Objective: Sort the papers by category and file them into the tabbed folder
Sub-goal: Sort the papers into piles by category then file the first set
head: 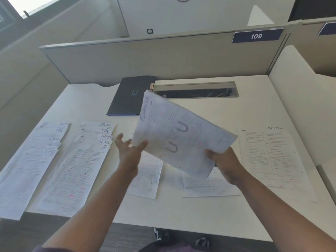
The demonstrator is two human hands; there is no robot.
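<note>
A stack of printed sheets (pixel 180 133) hangs tilted above the middle of the desk. My right hand (pixel 225 164) grips its lower right corner. My left hand (pixel 130 151) is open just under its lower left corner, fingers spread; whether it touches the sheets is unclear. A dark blue folder (pixel 127 97) lies shut at the back of the desk. Two fanned rows of papers marked ADMIN, HR and SPORTS lie at the left (pixel 36 160) and centre left (pixel 80 166). One sheet marked ADMIN (pixel 271 159) lies at the right. Two more sheets (pixel 147 179) (pixel 209 186) lie under the held stack.
The white desk (pixel 181 215) is closed in by grey partition walls (pixel 145 59), one bearing a plate with 109 (pixel 256 36). A cable slot (pixel 196 90) opens in the desk behind the held stack. Dark floor and clothing show below the front edge.
</note>
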